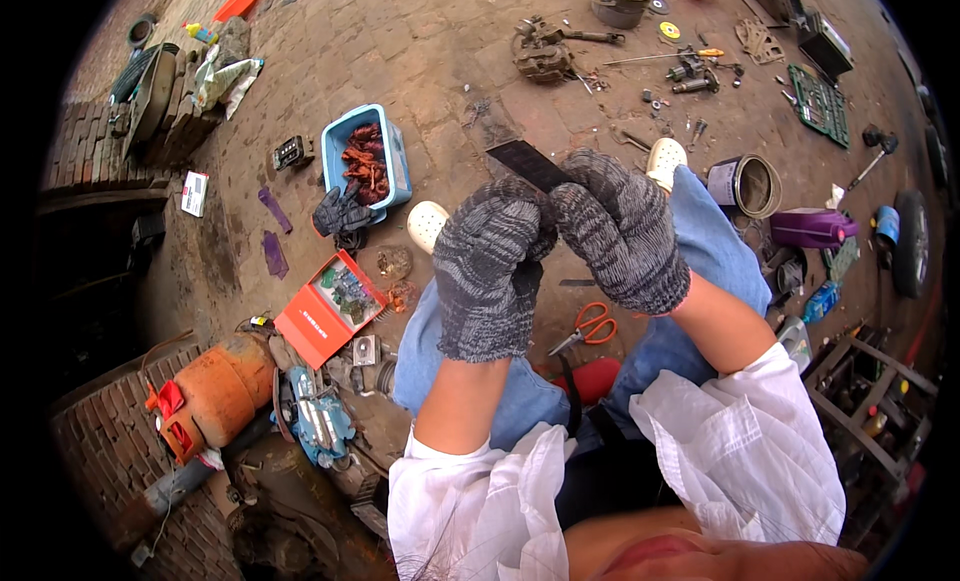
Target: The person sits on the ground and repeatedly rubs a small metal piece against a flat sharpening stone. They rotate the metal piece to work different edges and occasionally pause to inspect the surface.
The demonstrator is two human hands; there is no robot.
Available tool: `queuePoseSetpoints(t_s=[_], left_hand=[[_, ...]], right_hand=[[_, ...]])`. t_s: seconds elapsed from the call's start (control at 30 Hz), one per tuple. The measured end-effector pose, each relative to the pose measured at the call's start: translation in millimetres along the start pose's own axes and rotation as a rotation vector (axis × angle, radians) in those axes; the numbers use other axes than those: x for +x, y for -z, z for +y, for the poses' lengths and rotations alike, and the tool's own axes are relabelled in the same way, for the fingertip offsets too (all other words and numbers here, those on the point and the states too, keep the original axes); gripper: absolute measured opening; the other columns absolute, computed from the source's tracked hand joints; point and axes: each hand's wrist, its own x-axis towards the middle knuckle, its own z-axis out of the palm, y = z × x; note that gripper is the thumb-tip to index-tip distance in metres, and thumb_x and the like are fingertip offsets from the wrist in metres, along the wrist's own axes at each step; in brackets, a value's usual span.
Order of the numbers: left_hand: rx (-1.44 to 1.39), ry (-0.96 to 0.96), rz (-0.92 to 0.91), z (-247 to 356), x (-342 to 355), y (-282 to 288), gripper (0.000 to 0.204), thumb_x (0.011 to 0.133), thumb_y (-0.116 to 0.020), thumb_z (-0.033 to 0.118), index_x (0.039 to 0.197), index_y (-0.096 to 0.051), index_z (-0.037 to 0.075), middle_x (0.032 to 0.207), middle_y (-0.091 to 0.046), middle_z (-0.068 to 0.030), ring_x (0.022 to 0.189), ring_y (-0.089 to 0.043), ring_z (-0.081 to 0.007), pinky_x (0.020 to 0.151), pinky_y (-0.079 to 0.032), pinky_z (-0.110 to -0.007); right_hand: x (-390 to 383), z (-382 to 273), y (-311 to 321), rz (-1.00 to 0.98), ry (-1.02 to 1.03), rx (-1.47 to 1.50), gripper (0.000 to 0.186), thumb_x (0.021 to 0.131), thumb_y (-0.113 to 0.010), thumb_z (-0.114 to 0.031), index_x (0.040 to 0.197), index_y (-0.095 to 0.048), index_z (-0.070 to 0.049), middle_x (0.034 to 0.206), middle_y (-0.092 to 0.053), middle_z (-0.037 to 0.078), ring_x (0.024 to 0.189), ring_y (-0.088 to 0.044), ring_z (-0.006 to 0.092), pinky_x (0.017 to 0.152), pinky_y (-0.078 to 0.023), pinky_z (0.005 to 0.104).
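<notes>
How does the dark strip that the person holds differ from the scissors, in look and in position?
Position: the dark strip is held up in the gloved right hand, while the scissors lie on the ground between the person's legs.
Colour: the dark strip looks nearly black; the scissors have orange handles.
Shape: the dark strip is flat and long, while the scissors have two looped handles.

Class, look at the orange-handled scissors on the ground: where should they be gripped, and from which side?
The orange handle loops of the scissors are probably the best grip, taken from above and from the picture's right: they lie toward the upper right, nearer the right hand, while the blades point down-left, away from it.
</notes>
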Motion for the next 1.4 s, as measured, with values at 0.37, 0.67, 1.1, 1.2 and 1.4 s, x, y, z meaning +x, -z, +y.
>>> queuePoseSetpoints(t_s=[0.37, 0.67, 1.1, 1.2, 1.4], left_hand=[[0.024, -0.02, 0.039, -2.5, -0.7, 2.3, 0.019, 0.063, -0.062, 0.004, 0.08, -0.053, 0.009, 0.072, -0.051, -0.0039, 0.065, -0.048, -0.0166, 0.058, -0.039, -0.027], [-0.103, 0.06, 0.032, 1.5, -1.3, -0.5, 0.014, 0.07, -0.062, 0.015, 0.071, -0.05, 0.01, 0.063, -0.045, 0.0003, 0.057, -0.043, -0.0108, 0.052, -0.035, -0.024], [-0.024, 0.007, 0.072, 0.4, 1.3, -2.4, 0.011, 0.072, -0.06, 0.011, 0.074, -0.05, 0.008, 0.066, -0.047, -0.0008, 0.058, -0.045, -0.0107, 0.053, -0.036, -0.023], [-0.484, 0.213, 0.024, 6.9, 0.3, 2.4, 0.022, 0.07, -0.059, 0.001, 0.092, -0.056, 0.001, 0.085, -0.058, -0.0071, 0.072, -0.055, -0.015, 0.063, -0.045, -0.025], [-0.289, 0.137, 0.087, 12.9, -4.0, -2.9, 0.015, 0.077, -0.055, 0.006, 0.09, -0.057, -0.001, 0.083, -0.057, -0.0045, 0.07, -0.053, -0.009, 0.06, -0.043, -0.021]], right_hand=[[1.5, -2.0, 0.5, -0.024, -0.038, -0.043, 0.02, 0.079, -0.052, -0.014, 0.089, -0.053, 0.004, 0.067, -0.056, 0.01, 0.058, -0.054, 0.0186, 0.053, -0.043, 0.0289], [2.4, 0.7, 1.8, -0.034, -0.003, -0.034, 0.02, 0.079, -0.052, -0.014, 0.087, -0.054, 0.004, 0.071, -0.056, 0.013, 0.063, -0.055, 0.0226, 0.058, -0.043, 0.0301], [-6.8, 12.8, -6.2, 0.015, 0.172, -0.171, 0.021, 0.077, -0.054, -0.008, 0.096, -0.052, 0.001, 0.085, -0.055, 0.016, 0.067, -0.055, 0.027, 0.058, -0.044, 0.035], [-8.2, 18.0, -7.6, 0.056, 0.332, -0.35, 0.022, 0.077, -0.054, -0.007, 0.097, -0.052, 0.001, 0.087, -0.054, 0.017, 0.068, -0.055, 0.027, 0.059, -0.044, 0.0356], [-5.6, 14.4, -6.1, -0.004, 0.015, -0.119, 0.023, 0.079, -0.052, -0.009, 0.096, -0.05, 0.006, 0.077, -0.055, 0.015, 0.068, -0.055, 0.0234, 0.061, -0.044, 0.031]])
